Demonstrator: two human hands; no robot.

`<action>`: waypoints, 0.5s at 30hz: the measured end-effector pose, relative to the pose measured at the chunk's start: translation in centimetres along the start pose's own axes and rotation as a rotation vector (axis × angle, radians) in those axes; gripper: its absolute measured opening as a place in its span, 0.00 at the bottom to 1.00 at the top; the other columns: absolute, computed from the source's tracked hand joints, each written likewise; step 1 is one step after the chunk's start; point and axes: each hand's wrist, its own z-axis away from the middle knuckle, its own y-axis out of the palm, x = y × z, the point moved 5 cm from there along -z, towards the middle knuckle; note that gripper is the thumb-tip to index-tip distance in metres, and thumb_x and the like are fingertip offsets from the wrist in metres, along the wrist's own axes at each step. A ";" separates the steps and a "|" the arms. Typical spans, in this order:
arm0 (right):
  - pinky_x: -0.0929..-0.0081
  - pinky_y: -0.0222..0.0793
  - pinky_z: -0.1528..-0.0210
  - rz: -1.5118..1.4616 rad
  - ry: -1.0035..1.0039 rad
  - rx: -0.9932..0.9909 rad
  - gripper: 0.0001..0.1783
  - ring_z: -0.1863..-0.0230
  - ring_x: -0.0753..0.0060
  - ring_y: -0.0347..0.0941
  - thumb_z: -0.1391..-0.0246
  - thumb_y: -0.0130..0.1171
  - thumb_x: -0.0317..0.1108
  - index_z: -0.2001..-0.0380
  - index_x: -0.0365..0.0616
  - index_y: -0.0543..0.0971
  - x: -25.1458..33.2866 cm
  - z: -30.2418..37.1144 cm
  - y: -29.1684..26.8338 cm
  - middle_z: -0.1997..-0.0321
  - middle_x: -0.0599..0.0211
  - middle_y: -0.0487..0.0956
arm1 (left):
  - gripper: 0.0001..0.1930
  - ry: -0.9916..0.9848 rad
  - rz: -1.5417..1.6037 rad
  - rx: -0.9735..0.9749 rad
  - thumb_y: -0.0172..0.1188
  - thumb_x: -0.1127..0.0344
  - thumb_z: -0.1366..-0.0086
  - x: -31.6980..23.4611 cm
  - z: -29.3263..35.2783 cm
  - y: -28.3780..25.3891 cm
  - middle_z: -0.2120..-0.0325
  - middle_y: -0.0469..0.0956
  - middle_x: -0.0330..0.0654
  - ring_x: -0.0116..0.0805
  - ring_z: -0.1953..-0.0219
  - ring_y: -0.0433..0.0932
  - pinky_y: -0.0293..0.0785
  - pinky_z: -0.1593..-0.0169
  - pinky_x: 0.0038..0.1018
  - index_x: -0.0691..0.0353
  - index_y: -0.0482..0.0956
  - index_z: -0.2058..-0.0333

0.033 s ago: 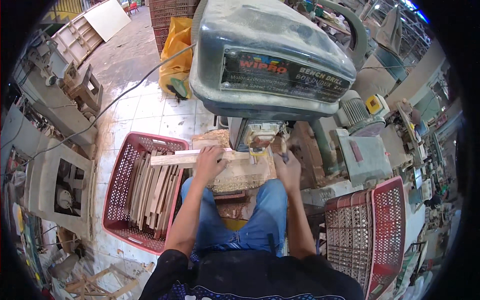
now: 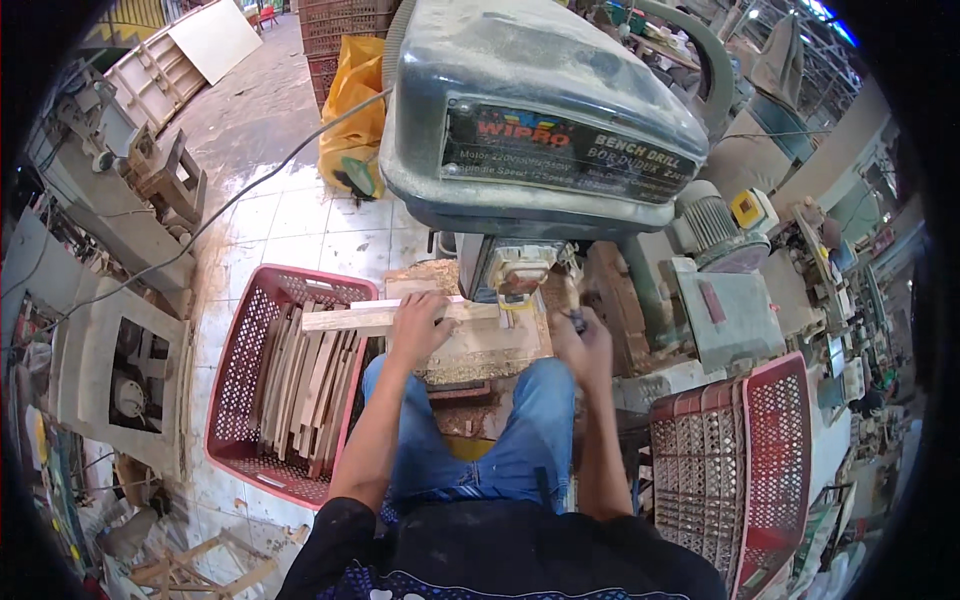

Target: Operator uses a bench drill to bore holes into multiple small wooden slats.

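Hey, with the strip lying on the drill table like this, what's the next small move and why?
Probably pull the feed handle down with the right hand. The left hand presses the wooden strip flat on the table, its end under the drill head, and the right hand sits by the handle, so the piece looks set for drilling.
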 end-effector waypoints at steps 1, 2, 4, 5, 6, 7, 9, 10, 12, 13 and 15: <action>0.64 0.74 0.63 -0.028 -0.144 -0.018 0.30 0.71 0.55 0.77 0.37 0.59 0.49 0.42 0.35 0.75 1.2 1.1 -2.2 0.67 0.54 0.83 | 0.20 0.012 0.005 -0.002 0.69 0.59 0.48 -0.1 0.1 0.1 0.52 0.81 0.43 0.45 0.46 0.76 0.66 0.38 0.42 0.60 0.82 0.57; 0.69 0.73 0.66 -0.250 0.007 0.026 0.35 0.74 0.61 0.76 0.36 0.57 0.53 0.37 0.36 0.71 4.5 1.8 -4.9 0.65 0.55 0.83 | 0.20 0.008 0.005 0.000 0.69 0.59 0.48 0.3 0.3 0.1 0.52 0.81 0.43 0.45 0.46 0.76 0.66 0.38 0.42 0.61 0.82 0.56; 0.77 0.70 0.71 -0.912 -0.030 0.139 0.40 0.78 0.71 0.72 0.34 0.52 0.59 0.31 0.39 0.65 9.7 3.5 -8.9 0.64 0.57 0.83 | 0.22 0.020 0.013 0.009 0.69 0.58 0.48 0.6 0.3 0.6 0.52 0.81 0.44 0.46 0.46 0.75 0.66 0.37 0.43 0.62 0.81 0.55; 0.80 0.69 0.74 -1.349 -0.240 0.211 0.41 0.79 0.75 0.71 0.34 0.50 0.61 0.30 0.40 0.63 10.9 4.3 -10.5 0.65 0.59 0.82 | 0.22 0.035 0.032 -0.025 0.68 0.59 0.48 0.3 0.3 0.7 0.51 0.80 0.44 0.47 0.45 0.74 0.65 0.36 0.44 0.62 0.80 0.55; 0.78 0.69 0.74 -1.502 -0.204 0.230 0.41 0.79 0.73 0.71 0.34 0.49 0.62 0.31 0.41 0.65 10.0 4.5 -11.2 0.66 0.59 0.82 | 0.22 0.043 0.045 -0.066 0.68 0.59 0.47 0.1 0.5 0.5 0.51 0.80 0.45 0.48 0.44 0.74 0.64 0.36 0.44 0.62 0.80 0.54; 0.76 0.70 0.75 -1.655 -0.164 0.252 0.40 0.78 0.72 0.72 0.34 0.48 0.63 0.32 0.41 0.66 8.5 4.5 -11.5 0.66 0.60 0.81 | 0.23 0.050 0.058 -0.107 0.68 0.59 0.47 0.0 0.8 0.3 0.50 0.79 0.46 0.49 0.43 0.73 0.63 0.35 0.45 0.63 0.80 0.54; 0.74 0.70 0.74 -1.655 0.008 0.110 0.38 0.79 0.71 0.72 0.33 0.47 0.62 0.35 0.43 0.69 5.6 4.8 -10.4 0.66 0.60 0.82 | 0.22 0.125 -0.050 -0.132 0.67 0.60 0.47 -0.6 1.1 0.2 0.48 0.78 0.47 0.49 0.42 0.71 0.62 0.34 0.46 0.63 0.79 0.53; 0.73 0.70 0.73 -1.495 0.135 -0.045 0.36 0.80 0.70 0.70 0.33 0.49 0.61 0.36 0.45 0.71 4.3 5.2 -9.0 0.66 0.60 0.82 | 0.22 0.162 -0.105 -0.146 0.67 0.61 0.46 -0.9 1.3 0.0 0.47 0.77 0.47 0.50 0.41 0.70 0.61 0.33 0.46 0.63 0.79 0.53; 0.71 0.73 0.71 -1.295 0.300 -0.118 0.32 0.79 0.69 0.72 0.34 0.51 0.59 0.39 0.47 0.75 0.6 6.5 -6.8 0.66 0.61 0.82 | 0.22 0.140 -0.195 -0.146 0.66 0.61 0.47 -0.8 1.8 0.2 0.46 0.76 0.48 0.49 0.40 0.70 0.60 0.32 0.47 0.62 0.79 0.53; 0.69 0.76 0.69 -1.258 0.344 -0.048 0.30 0.77 0.67 0.75 0.34 0.52 0.58 0.42 0.46 0.76 -1.7 7.5 -5.6 0.67 0.63 0.83 | 0.22 0.128 -0.234 -0.145 0.66 0.61 0.47 -0.8 1.8 0.3 0.46 0.76 0.48 0.49 0.40 0.69 0.59 0.31 0.48 0.62 0.79 0.53; 0.65 0.79 0.67 -1.279 0.497 0.049 0.28 0.72 0.66 0.79 0.35 0.54 0.57 0.47 0.44 0.79 -6.7 9.9 -3.1 0.69 0.64 0.83 | 0.21 0.159 -0.240 -0.078 0.65 0.63 0.47 -1.0 1.5 -0.1 0.48 0.76 0.47 0.48 0.42 0.71 0.61 0.33 0.46 0.61 0.79 0.53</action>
